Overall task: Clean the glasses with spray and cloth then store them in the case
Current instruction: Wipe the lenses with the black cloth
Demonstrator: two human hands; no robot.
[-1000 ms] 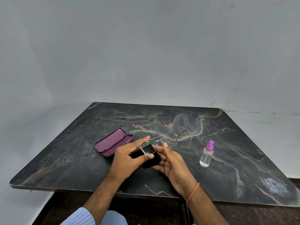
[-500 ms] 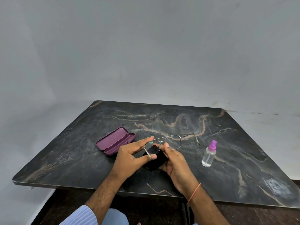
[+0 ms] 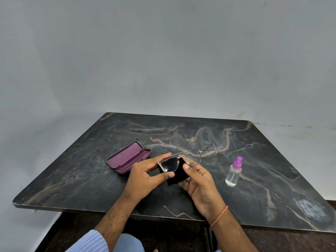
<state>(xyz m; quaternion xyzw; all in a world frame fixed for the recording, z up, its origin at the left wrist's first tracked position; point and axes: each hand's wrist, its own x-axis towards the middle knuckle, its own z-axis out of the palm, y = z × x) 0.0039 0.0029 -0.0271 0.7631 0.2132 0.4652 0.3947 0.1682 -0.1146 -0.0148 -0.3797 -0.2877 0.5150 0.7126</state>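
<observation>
Metal-framed glasses [image 3: 192,155] hover above the dark marble table [image 3: 254,160], temples unfolded. My left hand [image 3: 145,177] pinches the frame's left end between thumb and fingers. My right hand [image 3: 198,180] holds a black cloth [image 3: 179,172] behind the left lens, thumb at the bridge. An open purple case [image 3: 128,158] lies on the table to the left of my hands. A small clear spray bottle [image 3: 233,171] with a purple cap stands to the right.
The table's front edge [image 3: 91,209] runs just below my wrists, with dark floor beneath. A plain grey wall [image 3: 163,60] rises behind the table. A pale worn patch [image 3: 309,208] marks the table's near right corner.
The black cloth now spreads wider behind the left lens, and both hands with the glasses have shifted slightly. The case and the bottle have stayed in place.
</observation>
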